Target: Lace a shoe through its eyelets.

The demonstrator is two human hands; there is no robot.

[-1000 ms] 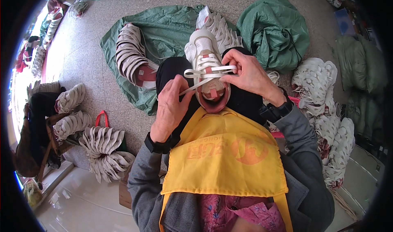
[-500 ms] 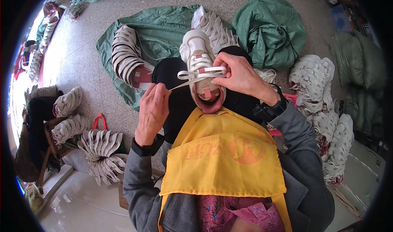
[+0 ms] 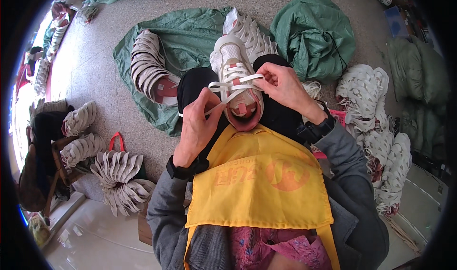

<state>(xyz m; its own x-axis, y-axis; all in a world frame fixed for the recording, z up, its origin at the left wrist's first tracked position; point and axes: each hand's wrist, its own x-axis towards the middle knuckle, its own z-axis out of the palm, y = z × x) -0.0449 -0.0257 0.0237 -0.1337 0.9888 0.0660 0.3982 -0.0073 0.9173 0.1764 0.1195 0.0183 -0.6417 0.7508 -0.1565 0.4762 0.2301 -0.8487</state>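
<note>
A white and beige shoe upper with a reddish-pink lining, the shoe, rests between my knees with its toe pointing away from me. White shoelace crosses its tongue in loops. My left hand, left of the shoe's opening, pinches one part of the lace, with a loose end sticking out left past the fingers. On the right side, my right hand holds a lace loop between thumb and forefinger beside the eyelets. Both hands are closed.
Nested white uppers lie on a green sheet at the far left. A green sack sits far right. More stacked uppers stand at right, others at left. A yellow apron covers my lap.
My left hand has moved right and closer to the shoe, and the lace from it to the shoe is now shorter. My right hand has shifted slightly to the right with the loop.
</note>
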